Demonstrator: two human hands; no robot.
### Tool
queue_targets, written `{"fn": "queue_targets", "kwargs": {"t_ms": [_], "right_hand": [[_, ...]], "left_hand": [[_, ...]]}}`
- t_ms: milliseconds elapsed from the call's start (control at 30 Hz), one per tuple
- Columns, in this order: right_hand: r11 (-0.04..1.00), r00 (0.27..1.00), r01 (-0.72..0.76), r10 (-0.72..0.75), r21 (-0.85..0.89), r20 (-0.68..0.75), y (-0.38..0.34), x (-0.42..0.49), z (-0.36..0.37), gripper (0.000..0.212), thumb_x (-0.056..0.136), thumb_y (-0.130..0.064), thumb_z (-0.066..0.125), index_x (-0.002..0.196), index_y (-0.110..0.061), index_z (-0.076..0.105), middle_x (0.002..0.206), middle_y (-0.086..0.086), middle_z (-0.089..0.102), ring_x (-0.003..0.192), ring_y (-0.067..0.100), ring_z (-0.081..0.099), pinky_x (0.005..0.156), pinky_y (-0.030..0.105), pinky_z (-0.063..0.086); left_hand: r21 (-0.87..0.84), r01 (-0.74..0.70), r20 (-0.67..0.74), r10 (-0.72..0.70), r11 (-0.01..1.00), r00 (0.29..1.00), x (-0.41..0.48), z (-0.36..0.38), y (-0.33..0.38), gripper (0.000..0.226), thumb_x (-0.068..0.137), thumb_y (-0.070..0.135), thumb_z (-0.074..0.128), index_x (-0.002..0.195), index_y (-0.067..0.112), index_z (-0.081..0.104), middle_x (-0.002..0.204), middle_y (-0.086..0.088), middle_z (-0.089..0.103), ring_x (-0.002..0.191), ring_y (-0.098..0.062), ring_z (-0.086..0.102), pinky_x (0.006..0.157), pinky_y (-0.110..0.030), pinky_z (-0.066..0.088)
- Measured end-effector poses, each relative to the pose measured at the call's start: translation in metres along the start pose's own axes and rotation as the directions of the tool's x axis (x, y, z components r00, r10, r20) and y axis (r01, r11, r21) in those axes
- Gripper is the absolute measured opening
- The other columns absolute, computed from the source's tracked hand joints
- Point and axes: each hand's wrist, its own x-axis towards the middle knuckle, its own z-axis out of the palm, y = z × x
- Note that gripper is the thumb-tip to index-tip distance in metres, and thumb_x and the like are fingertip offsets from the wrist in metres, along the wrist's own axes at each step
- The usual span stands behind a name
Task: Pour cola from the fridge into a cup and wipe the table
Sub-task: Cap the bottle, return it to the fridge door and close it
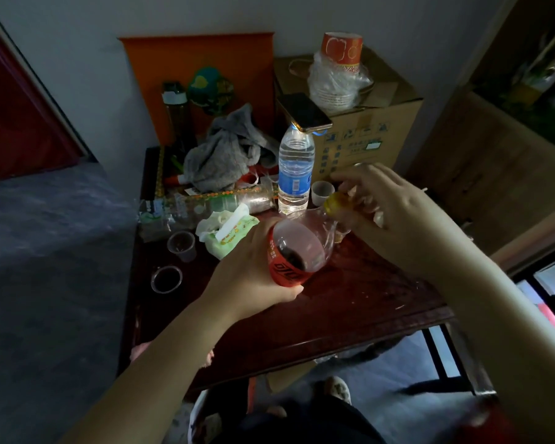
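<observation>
My left hand (253,277) grips a cola bottle (297,248) with a red label, tilted so its neck points away to the right; a little dark cola sits low inside. My right hand (388,213) is closed around the yellow cap (335,203) at the bottle's neck. Two small clear plastic cups stand at the table's left: the nearer cup (166,278) holds dark liquid, the farther cup (181,245) looks nearly empty. A grey cloth (225,152) lies bunched at the back of the dark wooden table (350,302).
A water bottle (295,169) stands behind the cola with a phone (303,113) resting on top. A pack of wet wipes (226,233), a lying clear bottle (205,205), a small white cup (322,192) and a cardboard box (362,123) with stacked bowls crowd the back.
</observation>
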Motion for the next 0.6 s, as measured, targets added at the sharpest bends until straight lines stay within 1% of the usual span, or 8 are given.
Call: {"fn": "queue_targets", "kwargs": {"t_ms": [67, 133, 200, 267, 367, 467, 533, 600], "right_hand": [[0.993, 0.994, 0.079, -0.085, 0.089, 0.063, 0.005, -0.001, -0.002, 0.036, 0.086, -0.029, 0.066, 0.121, -0.024, 0.058, 0.112, -0.012, 0.057, 0.099, 0.002, 0.056, 0.084, 0.012, 0.043], [0.990, 0.994, 0.071, -0.080, 0.121, 0.072, 0.007, -0.002, -0.004, 0.036, 0.083, -0.022, 0.071, 0.117, -0.026, 0.061, 0.105, -0.015, 0.058, 0.094, 0.003, 0.058, 0.081, 0.009, 0.041], [0.992, 0.996, 0.022, -0.033, 0.123, 0.082, 0.005, -0.001, -0.005, 0.033, 0.081, -0.026, 0.072, 0.112, -0.027, 0.063, 0.102, -0.014, 0.060, 0.090, 0.003, 0.059, 0.078, 0.009, 0.042], [0.995, 0.996, -0.042, 0.034, 0.095, 0.087, 0.002, -0.002, -0.006, 0.030, 0.078, -0.036, 0.069, 0.107, -0.027, 0.065, 0.099, -0.016, 0.061, 0.089, 0.001, 0.059, 0.077, 0.010, 0.043], [0.990, 0.990, -0.141, 0.141, 0.011, 0.024, -0.005, -0.006, 0.000, 0.029, 0.079, -0.046, 0.065, 0.095, -0.022, 0.063, 0.082, -0.024, 0.054, 0.078, -0.007, 0.054, 0.069, 0.009, 0.040], [0.962, 0.972, -0.223, 0.206, -0.159, -0.114, -0.012, -0.016, 0.015, 0.035, 0.086, -0.048, 0.057, 0.088, -0.014, 0.056, 0.065, -0.016, 0.043, 0.062, 0.009, 0.046, 0.057, 0.024, 0.029], [0.957, 0.974, -0.205, 0.178, -0.203, -0.142, -0.015, -0.022, 0.021, 0.036, 0.089, -0.049, 0.052, 0.093, -0.013, 0.056, 0.071, -0.014, 0.045, 0.067, 0.015, 0.049, 0.060, 0.029, 0.033], [0.980, 0.986, -0.133, 0.117, -0.145, -0.116, -0.014, -0.026, 0.018, 0.038, 0.090, -0.049, 0.050, 0.108, -0.016, 0.056, 0.091, -0.012, 0.052, 0.081, 0.014, 0.054, 0.068, 0.030, 0.041]], "left_hand": [[0.001, -0.013, -0.002, 0.013, 1.000, 1.000, 0.000, -0.003, -0.002, 0.091, 0.056, 0.039, 0.087, 0.130, 0.039, 0.034, 0.122, 0.024, 0.047, 0.104, 0.010, 0.042, 0.072, -0.002, 0.031], [0.020, -0.032, 0.003, 0.032, 0.999, 0.999, 0.001, -0.003, -0.003, 0.093, 0.055, 0.040, 0.087, 0.131, 0.038, 0.034, 0.125, 0.023, 0.047, 0.109, 0.007, 0.045, 0.073, -0.003, 0.031], [0.040, -0.050, 0.008, 0.050, 0.998, 0.999, 0.002, -0.003, -0.005, 0.094, 0.055, 0.041, 0.086, 0.133, 0.038, 0.033, 0.127, 0.024, 0.046, 0.113, 0.005, 0.045, 0.075, -0.010, 0.035], [0.059, -0.075, 0.011, 0.074, 0.995, 0.997, 0.003, -0.002, -0.006, 0.095, 0.055, 0.042, 0.085, 0.134, 0.036, 0.034, 0.128, 0.022, 0.045, 0.116, 0.002, 0.046, 0.079, -0.018, 0.039], [0.073, -0.110, 0.005, 0.110, 0.991, 0.994, 0.003, 0.000, -0.007, 0.094, 0.055, 0.040, 0.084, 0.135, 0.033, 0.035, 0.128, 0.020, 0.046, 0.117, -0.001, 0.046, 0.085, -0.024, 0.042], [0.087, -0.135, 0.022, 0.134, 0.987, 0.991, 0.004, 0.001, -0.008, 0.092, 0.055, 0.039, 0.084, 0.134, 0.030, 0.036, 0.125, 0.018, 0.047, 0.115, -0.003, 0.048, 0.085, -0.027, 0.045], [0.085, -0.148, 0.048, 0.144, 0.985, 0.988, 0.006, 0.002, -0.010, 0.092, 0.054, 0.038, 0.084, 0.133, 0.029, 0.037, 0.126, 0.016, 0.048, 0.115, -0.006, 0.049, 0.086, -0.029, 0.046], [0.066, -0.149, 0.077, 0.144, 0.987, 0.987, 0.009, 0.003, -0.011, 0.093, 0.054, 0.037, 0.085, 0.133, 0.030, 0.036, 0.127, 0.014, 0.048, 0.115, -0.008, 0.051, 0.088, -0.033, 0.048]]}}
